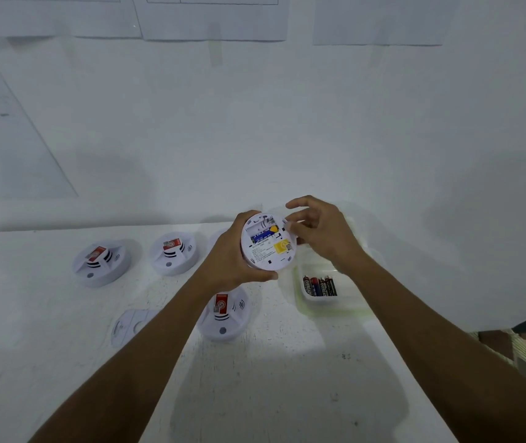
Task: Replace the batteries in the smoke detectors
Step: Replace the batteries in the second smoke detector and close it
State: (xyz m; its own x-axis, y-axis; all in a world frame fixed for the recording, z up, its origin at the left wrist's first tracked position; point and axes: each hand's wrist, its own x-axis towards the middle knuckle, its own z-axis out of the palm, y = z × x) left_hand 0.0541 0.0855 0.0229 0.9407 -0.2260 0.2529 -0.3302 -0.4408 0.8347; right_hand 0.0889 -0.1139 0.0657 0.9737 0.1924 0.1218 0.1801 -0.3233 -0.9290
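On the white table (pixel 287 362), three other detectors (pixel 102 262) lie from 9 to 6 o'clock of the held detector (pixel 266 251). The left hand (pixel 228 254) grips that one by its rim, underside up. It is probably light, rigid, smooth plastic, best held around the edge. The right hand (pixel 319 231) curls at its 3 o'clock rim; I cannot tell whether it pinches anything. A tray (pixel 300 282) of spare batteries (pixel 319 286) sits at 5 o'clock, and a blue battery (pixel 261 235) fills the open compartment.

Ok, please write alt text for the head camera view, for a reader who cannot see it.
The left hand grips a white smoke detector, back side up, its open compartment showing a blue battery, while the right hand reaches its rim. On the white table lie three more detectors, a mounting plate and a clear tray of spare batteries.
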